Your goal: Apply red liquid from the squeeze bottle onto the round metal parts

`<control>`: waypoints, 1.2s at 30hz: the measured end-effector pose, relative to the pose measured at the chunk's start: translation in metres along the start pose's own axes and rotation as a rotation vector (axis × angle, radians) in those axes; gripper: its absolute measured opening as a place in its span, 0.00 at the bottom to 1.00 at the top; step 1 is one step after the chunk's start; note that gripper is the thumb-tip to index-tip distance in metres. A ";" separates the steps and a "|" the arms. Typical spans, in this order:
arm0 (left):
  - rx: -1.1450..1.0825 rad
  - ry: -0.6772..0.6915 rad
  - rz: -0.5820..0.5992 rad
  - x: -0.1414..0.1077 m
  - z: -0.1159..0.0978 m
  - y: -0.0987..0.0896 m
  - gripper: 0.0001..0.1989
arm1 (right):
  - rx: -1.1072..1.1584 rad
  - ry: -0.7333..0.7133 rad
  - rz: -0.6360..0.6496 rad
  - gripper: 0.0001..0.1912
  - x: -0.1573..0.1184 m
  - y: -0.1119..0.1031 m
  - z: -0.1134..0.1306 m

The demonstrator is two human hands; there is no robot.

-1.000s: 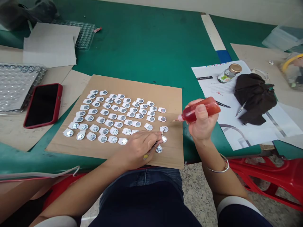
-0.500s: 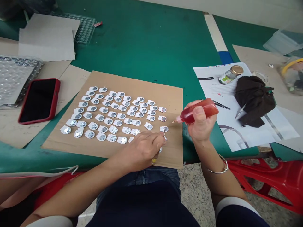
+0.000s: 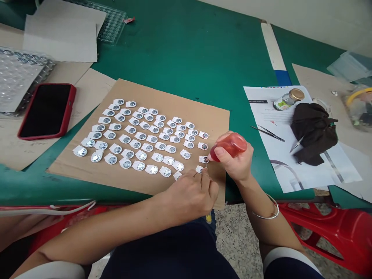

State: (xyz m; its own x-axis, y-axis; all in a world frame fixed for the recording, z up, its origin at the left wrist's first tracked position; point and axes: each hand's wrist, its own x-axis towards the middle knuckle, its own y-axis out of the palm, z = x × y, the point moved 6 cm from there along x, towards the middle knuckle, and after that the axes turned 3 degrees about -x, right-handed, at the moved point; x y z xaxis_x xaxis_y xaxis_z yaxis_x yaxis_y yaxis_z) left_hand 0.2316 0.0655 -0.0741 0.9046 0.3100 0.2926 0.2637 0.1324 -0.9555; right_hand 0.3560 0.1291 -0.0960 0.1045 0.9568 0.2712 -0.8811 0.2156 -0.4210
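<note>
My right hand (image 3: 240, 161) is wrapped round a soft bottle of red liquid (image 3: 231, 145), tilted with its tip down at a small round silver piece (image 3: 205, 159) near the board's right edge. My left hand (image 3: 193, 192) is closed on a thin tool with a yellow end (image 3: 208, 218); its fine tip reaches the same piece. Most of the tool is hidden by my fingers. Several silver discs on white tabs (image 3: 141, 155) lie in rows on the brown cardboard (image 3: 174, 110), left of my hands.
A red-cased phone (image 3: 46, 110) and plastic trays (image 3: 20, 77) lie on the left. To the right are black tweezers (image 3: 269, 133), a lidded glass jar (image 3: 289, 99) and a dark cloth (image 3: 312, 133) on printed paper (image 3: 286, 166). A red stool (image 3: 345, 232) stands below the table.
The red bottle has moved left and down, bringing its tip over the silver piece. My left hand has shifted slightly right and turned. The whole view has also shifted and tilted.
</note>
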 end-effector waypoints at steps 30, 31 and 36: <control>-0.003 -0.015 -0.001 0.001 -0.001 0.000 0.08 | -0.120 -0.084 -0.004 0.10 0.002 0.005 0.004; -0.004 -0.013 -0.001 0.001 -0.001 0.000 0.08 | -0.120 -0.080 -0.004 0.10 0.002 0.005 0.003; -0.005 -0.013 -0.006 0.000 -0.002 0.001 0.06 | -0.118 -0.077 -0.003 0.11 0.002 0.005 0.002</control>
State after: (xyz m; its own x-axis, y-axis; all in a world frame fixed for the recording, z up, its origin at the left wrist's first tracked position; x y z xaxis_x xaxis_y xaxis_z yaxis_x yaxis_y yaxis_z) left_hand 0.2329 0.0639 -0.0750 0.8986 0.3210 0.2990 0.2711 0.1293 -0.9538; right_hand 0.3512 0.1321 -0.0958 0.0673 0.9393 0.3363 -0.8198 0.2442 -0.5180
